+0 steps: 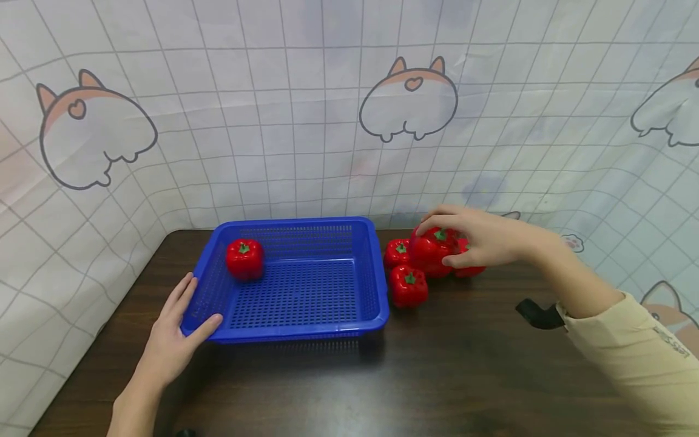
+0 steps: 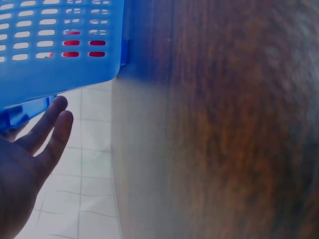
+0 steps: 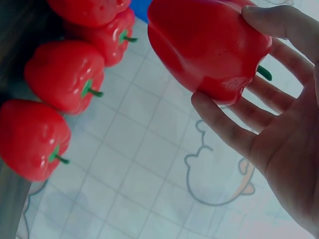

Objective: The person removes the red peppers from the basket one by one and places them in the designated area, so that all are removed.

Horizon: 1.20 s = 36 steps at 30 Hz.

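In the head view my right hand (image 1: 472, 235) grips a red bell pepper (image 1: 428, 252) from above, among several others to the right of the basket. The right wrist view shows this bell pepper (image 3: 204, 47) lifted off the table, pinched between thumb and fingers of the right hand (image 3: 284, 134). My left hand (image 1: 175, 334) rests at the front left corner of a blue plastic basket (image 1: 289, 332), thumb over the rim and fingers along the outer side. One red bell pepper (image 1: 244, 260) sits inside the basket at the left. In the left wrist view, the left hand (image 2: 30, 154) is partly hidden beside the basket (image 2: 65, 74).
Other red bell peppers stand close to the basket's right side, one nearer the front (image 1: 408, 286) and one behind it (image 1: 397, 252). The dark wooden table (image 1: 437, 376) meets a white gridded cloth (image 1: 284, 121) with cartoon drawings at its back and sides.
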{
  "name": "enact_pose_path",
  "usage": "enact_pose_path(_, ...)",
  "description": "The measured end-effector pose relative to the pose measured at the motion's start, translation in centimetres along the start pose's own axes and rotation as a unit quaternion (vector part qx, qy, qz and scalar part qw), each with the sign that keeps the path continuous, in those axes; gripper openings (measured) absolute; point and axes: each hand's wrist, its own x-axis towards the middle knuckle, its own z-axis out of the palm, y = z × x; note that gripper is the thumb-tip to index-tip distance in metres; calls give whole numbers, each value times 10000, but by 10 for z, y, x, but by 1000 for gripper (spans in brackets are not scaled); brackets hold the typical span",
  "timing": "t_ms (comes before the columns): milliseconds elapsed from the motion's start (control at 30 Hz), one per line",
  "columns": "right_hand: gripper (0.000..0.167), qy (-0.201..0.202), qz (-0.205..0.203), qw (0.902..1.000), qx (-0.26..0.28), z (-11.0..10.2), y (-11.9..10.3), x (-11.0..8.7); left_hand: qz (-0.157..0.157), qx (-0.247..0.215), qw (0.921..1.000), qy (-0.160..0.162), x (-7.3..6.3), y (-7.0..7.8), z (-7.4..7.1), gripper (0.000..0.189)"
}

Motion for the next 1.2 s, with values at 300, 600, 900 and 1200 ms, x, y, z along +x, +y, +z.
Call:
enact_pose_path(300, 50, -7, 65, 10000, -59, 6, 10, -17, 10, 25, 10000, 23, 0, 0, 0, 86)
enact_pose_path(600, 52, -228, 409, 9989, 9, 28, 25, -33, 26, 77, 10000, 39, 0, -1, -2, 86)
enact_pose_path(900, 51, -566, 577, 9961, 344, 54, 34, -40, 2, 59, 10000, 25, -1, -1, -1, 86)
enact_pose_path(1200, 52, -541, 610, 9959, 399, 76, 43, -42, -9, 31, 10000, 30, -1, 1, 0, 86)
